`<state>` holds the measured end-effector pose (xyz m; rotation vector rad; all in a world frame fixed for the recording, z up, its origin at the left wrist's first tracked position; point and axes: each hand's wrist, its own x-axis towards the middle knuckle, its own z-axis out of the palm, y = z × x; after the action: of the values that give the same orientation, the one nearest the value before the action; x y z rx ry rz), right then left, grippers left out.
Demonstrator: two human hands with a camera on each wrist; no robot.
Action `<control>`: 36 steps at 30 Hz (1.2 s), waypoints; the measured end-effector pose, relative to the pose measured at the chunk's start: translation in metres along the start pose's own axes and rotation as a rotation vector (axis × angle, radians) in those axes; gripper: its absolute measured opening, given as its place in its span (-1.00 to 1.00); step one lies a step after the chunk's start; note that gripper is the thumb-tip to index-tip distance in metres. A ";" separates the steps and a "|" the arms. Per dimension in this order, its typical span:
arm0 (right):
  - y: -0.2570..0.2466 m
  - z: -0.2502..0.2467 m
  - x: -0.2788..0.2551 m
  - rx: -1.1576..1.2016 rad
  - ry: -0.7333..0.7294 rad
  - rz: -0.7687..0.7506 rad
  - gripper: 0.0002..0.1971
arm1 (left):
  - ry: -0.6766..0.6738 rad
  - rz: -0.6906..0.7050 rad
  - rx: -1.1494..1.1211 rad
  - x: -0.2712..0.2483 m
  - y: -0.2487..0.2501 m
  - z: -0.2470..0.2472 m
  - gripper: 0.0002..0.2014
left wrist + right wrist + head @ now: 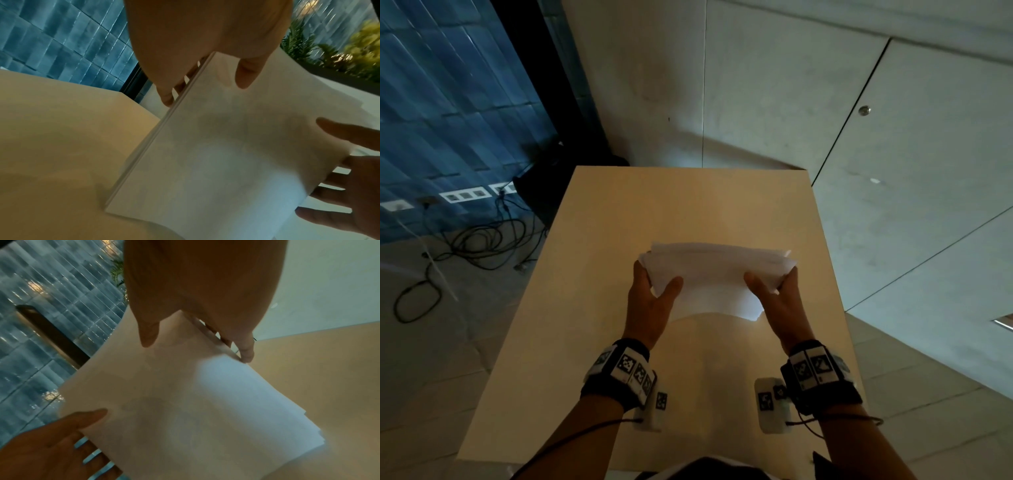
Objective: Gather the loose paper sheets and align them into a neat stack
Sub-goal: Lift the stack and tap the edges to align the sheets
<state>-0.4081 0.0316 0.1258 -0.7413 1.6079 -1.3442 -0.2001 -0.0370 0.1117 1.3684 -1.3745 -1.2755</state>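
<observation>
Looking down past our wrists, we see marker-covered wristbands (pixel 624 371) on both forearms, with thin cords trailing back from them. Ahead of these, our left hand (pixel 650 301) grips the left edge of the paper stack (pixel 717 274), thumb (pixel 245 73) lying on the near face and the fingers (pixel 167 95) wrapped behind the sheets. Our right hand (pixel 780 301) grips the right edge in the same way, its thumb (pixel 149 332) on the near face and its fingers (pixel 245 350) curled round the back. Between our two hands the stack stands nearly on edge over the middle of the tan worktop (pixel 592 308), with its lower edge at or just above the surface; we cannot tell whether it touches. At the top and at the lower right corner the sheet edges are staggered and not flush. Beyond the far edge of the worktop rises a pale panelled wall (pixel 774 102). Off to the left, black cables (pixel 479 245) lie coiled on the floor below a strip of white sockets (pixel 464 196) set along the base of a blue tiled wall (pixel 448 102).
</observation>
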 end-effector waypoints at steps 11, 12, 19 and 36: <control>-0.027 0.019 0.006 0.075 0.146 0.033 -0.40 | 0.199 -0.003 -0.135 0.012 0.031 0.022 -0.52; -0.027 0.020 0.007 0.077 0.172 0.029 -0.50 | 0.227 -0.003 -0.134 0.012 0.033 0.024 -0.60; -0.032 0.022 0.010 0.074 0.243 0.010 -0.54 | 0.386 -0.005 -0.100 0.022 0.043 0.029 -0.55; -0.029 0.024 0.009 -0.012 0.267 -0.006 -0.64 | 0.314 -0.021 -0.030 0.017 0.034 0.025 -0.64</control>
<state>-0.3933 0.0065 0.1510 -0.5927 1.8234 -1.4886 -0.2320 -0.0542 0.1388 1.4931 -1.1237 -1.0366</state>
